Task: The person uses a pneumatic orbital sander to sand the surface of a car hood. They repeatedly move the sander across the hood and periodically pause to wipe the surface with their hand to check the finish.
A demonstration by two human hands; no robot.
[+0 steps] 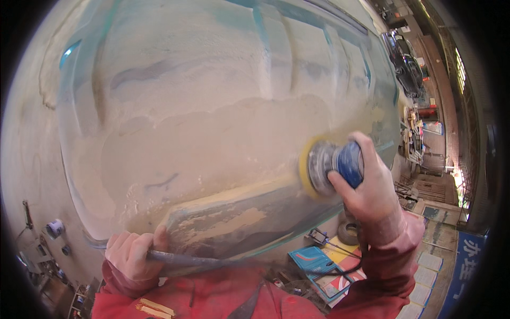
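My right hand (372, 189) grips the blue top of a round sander (326, 165), its yellow pad against a large panel (223, 127) coated in dusty beige filler, with teal paint showing at ridges and edges. My left hand (133, 255) is at the panel's lower-left edge, closed around a dark hose (191, 261) that runs rightward and up toward the sander. Both forearms are in red sleeves.
Below the panel at right are a blue flat case (313, 268) and a dark ring (348, 233). A black object (404, 64) and cluttered shelving line the right side. A blue banner (465, 271) is at far right. Small cans (54, 228) and tools sit at lower left.
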